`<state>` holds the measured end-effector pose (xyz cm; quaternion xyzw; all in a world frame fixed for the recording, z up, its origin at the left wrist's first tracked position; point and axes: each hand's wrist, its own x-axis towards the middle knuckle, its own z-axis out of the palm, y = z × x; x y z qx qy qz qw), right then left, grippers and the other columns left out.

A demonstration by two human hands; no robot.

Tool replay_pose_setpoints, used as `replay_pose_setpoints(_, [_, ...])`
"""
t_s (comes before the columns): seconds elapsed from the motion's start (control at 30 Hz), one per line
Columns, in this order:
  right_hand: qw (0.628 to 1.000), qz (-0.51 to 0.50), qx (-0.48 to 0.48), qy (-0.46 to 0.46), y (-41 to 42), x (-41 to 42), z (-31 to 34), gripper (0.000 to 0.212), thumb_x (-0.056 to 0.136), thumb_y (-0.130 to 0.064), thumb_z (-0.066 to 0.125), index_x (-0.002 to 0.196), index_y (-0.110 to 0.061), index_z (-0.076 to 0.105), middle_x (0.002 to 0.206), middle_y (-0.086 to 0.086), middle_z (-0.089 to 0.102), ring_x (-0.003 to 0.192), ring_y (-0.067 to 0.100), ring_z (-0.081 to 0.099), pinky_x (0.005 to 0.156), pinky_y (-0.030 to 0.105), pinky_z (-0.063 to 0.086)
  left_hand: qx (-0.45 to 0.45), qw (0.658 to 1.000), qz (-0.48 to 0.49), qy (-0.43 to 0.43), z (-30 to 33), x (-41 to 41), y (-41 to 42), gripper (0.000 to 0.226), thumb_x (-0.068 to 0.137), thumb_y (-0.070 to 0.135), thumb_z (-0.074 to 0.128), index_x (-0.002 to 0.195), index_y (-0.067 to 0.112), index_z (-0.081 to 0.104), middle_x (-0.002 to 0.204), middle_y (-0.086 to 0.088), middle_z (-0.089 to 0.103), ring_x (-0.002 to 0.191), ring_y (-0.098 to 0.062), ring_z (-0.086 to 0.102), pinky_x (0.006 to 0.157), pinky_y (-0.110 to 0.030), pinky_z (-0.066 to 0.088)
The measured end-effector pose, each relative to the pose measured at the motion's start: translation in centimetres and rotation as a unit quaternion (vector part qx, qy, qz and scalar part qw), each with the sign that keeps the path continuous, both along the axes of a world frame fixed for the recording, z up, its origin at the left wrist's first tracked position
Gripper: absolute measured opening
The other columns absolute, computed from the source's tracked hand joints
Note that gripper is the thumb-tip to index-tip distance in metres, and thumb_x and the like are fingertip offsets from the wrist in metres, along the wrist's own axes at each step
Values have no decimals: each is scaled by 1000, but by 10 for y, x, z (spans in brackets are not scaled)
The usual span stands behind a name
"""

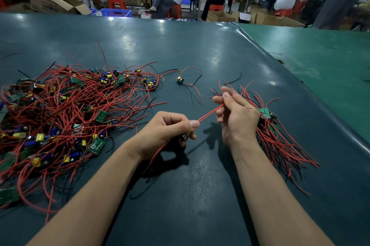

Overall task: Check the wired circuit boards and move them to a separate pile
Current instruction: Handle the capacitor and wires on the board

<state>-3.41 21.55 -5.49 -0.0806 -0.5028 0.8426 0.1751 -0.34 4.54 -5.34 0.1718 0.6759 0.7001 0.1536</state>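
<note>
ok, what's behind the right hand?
Behind the right hand lies the smaller pile of wired boards: one green board shows at the knuckles, red wires fanning out on the table. The hand covers the pile's near-left part, so any boards there can't be seen.

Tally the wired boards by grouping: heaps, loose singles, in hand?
Heaps of red-wired green circuit boards: 2, large left heap, small right heap
Lone wired board on dark green mat: 1
Held wired board, in left hand and right hand: 1
Total: 4
</note>
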Motion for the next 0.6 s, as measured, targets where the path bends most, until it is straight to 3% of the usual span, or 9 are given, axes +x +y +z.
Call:
replay_pose_setpoints(0.1, [1000,11,-26,-7,-3,1,3,11,97,-13,59,105,-10,66,77,5,72,42,10,56,35,17,39,39,999,32,-6,-2,-2,1,29,86,33,70,62,17,66,63,-5,62,50,-13,51,50,-18,40])
replay_pose_setpoints(0.17, [996,66,-8,-54,-5,3,3,30,87,-35,66,105,-12,63,75,1,65,43,8,56,33,16,36,75,995,68,-9,-3,-4,2,28,87,38,64,70,16,67,59,-6,60,42,-15,52,44,-18,41])
replay_pose_setpoints(0.23, [976,179,75,-95,-7,10,4,40,74,-51,67,93,-16,66,61,-3,51,37,5,44,31,14,27,82,992,96,-8,-4,-6,2,28,87,40,59,75,16,67,56,-6,57,32,-14,46,35,-15,33])
replay_pose_setpoints(0.3, [932,318,147,-90,-12,19,3,27,70,-48,70,81,-24,72,57,-5,54,36,3,38,32,12,24,87,991,97,-6,-4,-8,2,28,86,42,58,78,17,67,52,-5,53,27,-11,39,32,-12,25])
replay_pose_setpoints(0.37, [906,382,173,-53,-17,26,2,10,74,-33,75,83,-28,74,62,-5,62,38,3,40,34,13,27,92,992,90,-9,-4,-9,1,31,85,43,57,82,14,67,48,-5,50,25,-10,37,30,-10,25])
replay_pose_setpoints(0.47, [921,351,167,-27,-21,25,-1,10,83,-10,73,89,-18,71,59,-6,57,41,2,38,36,14,27,77,994,78,-19,-4,-9,0,36,85,45,55,91,11,64,43,-5,44,23,-10,32,30,-11,25])
replay_pose_setpoints(0.6, [919,356,168,-34,-20,24,0,19,76,-22,75,95,-17,70,57,-1,58,37,6,45,32,14,28,87,993,80,-23,-3,-9,1,33,85,43,55,104,17,65,41,-2,37,24,-7,27,30,-10,24])
